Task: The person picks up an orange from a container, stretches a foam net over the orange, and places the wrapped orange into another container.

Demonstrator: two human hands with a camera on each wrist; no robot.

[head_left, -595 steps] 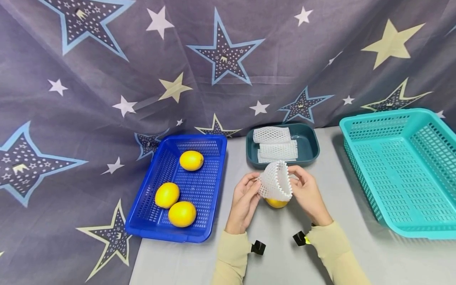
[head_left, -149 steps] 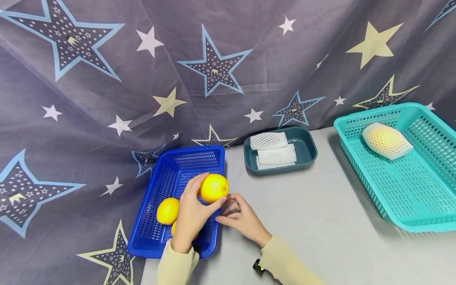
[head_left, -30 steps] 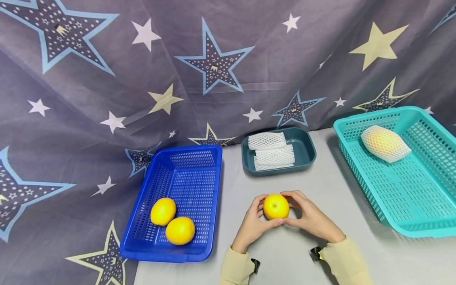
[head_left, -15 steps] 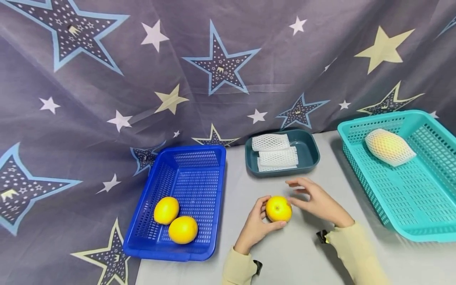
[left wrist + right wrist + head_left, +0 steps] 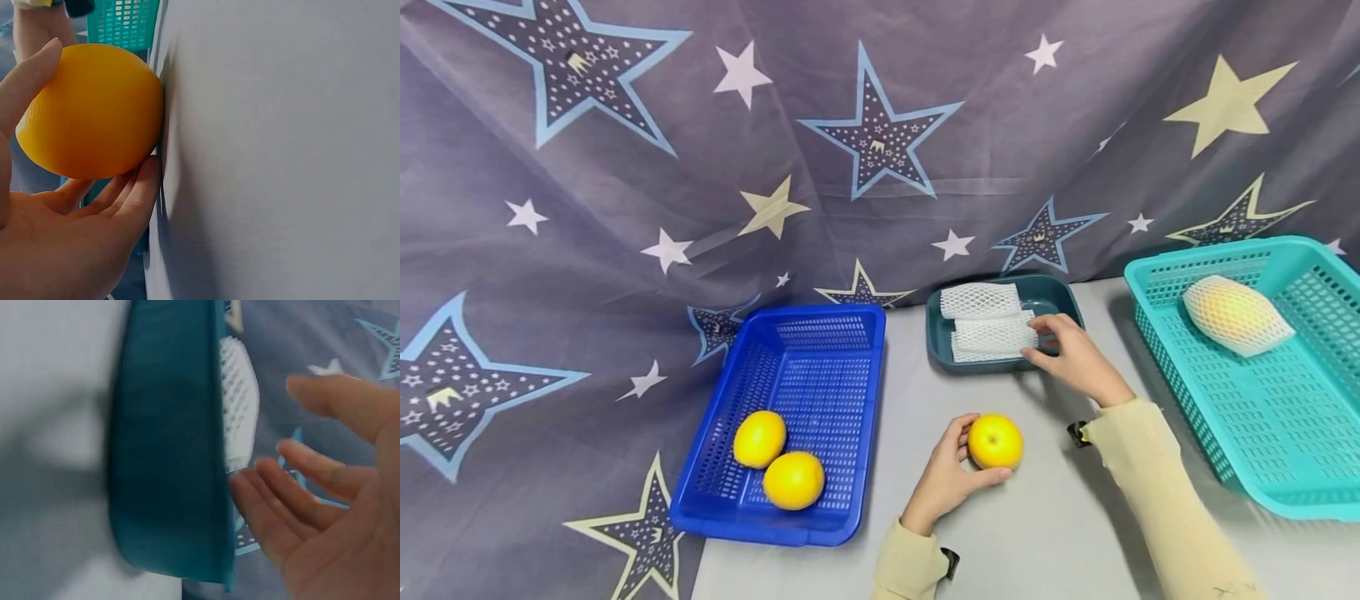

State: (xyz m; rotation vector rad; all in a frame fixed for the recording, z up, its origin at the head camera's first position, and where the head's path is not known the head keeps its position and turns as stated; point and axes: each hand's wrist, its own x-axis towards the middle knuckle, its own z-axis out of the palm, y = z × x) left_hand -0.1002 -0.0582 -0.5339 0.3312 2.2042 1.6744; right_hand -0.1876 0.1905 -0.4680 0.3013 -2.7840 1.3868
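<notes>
My left hand [image 5: 947, 475] holds an orange [image 5: 996, 442] on the table from its left side, thumb in front and fingers behind. In the left wrist view the same orange [image 5: 94, 112] is smooth and yellow-orange, cupped between thumb and fingers. My right hand [image 5: 1071, 354] reaches over the near right part of a dark teal tray [image 5: 1054, 292]. Its thumb and fingers are parted, the tips at the right end of the lower white foam net sleeve [image 5: 992, 335]. In the right wrist view the tray wall [image 5: 169, 444] hides most of the sleeves.
A blue basket [image 5: 871, 400] at left holds two more oranges [image 5: 793, 481]. At right, a turquoise basket [image 5: 1217, 450] contains one net-wrapped orange [image 5: 1236, 315]. Another foam net sleeve [image 5: 979, 300] lies at the back of the tray. A star-patterned cloth [image 5: 925, 225] hangs behind.
My right hand has left the orange and moved forward to the tray. The left hand stays round the orange. Earlier, the left hand lifted this orange from the blue basket.
</notes>
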